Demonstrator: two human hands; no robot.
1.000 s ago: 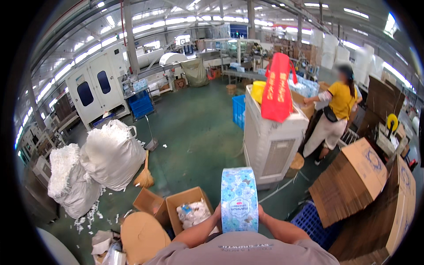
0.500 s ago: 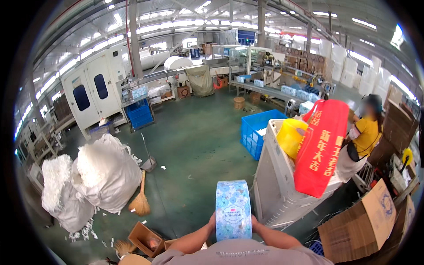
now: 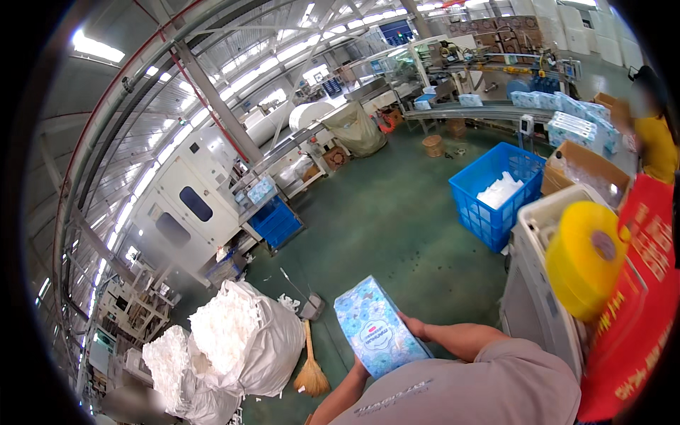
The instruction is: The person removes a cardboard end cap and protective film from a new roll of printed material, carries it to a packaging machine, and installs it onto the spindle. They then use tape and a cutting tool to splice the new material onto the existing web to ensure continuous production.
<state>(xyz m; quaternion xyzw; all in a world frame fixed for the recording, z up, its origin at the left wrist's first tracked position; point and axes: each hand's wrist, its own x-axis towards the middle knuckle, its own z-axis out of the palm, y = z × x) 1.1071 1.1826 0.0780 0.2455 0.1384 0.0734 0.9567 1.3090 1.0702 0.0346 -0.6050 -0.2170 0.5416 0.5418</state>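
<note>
A blue-and-white floral pack (image 3: 377, 327) with a pale label is held in front of my body, tilted with its top toward the left. My left hand (image 3: 360, 369) grips its lower left edge, and my right hand (image 3: 412, 326) presses against its right side. Most of the fingers on both hands are hidden behind or beside the pack. Below the pack, my grey shirt fills the lower edge of the view.
White sacks (image 3: 273, 354) of scraps, a broom (image 3: 312, 374) and a dustpan (image 3: 312, 307) stand left. On the right are a blue crate (image 3: 489, 219), a pale cabinet (image 3: 517, 297), a yellow roll (image 3: 577, 262) and a red bag (image 3: 630, 312). A person (image 3: 657, 145) stands beyond, near a conveyor (image 3: 482, 112).
My view has swung left and tilted. The pack, still between both hands, has turned from upright to slanted. The sacks appear closer to it, and the cabinet has shifted right.
</note>
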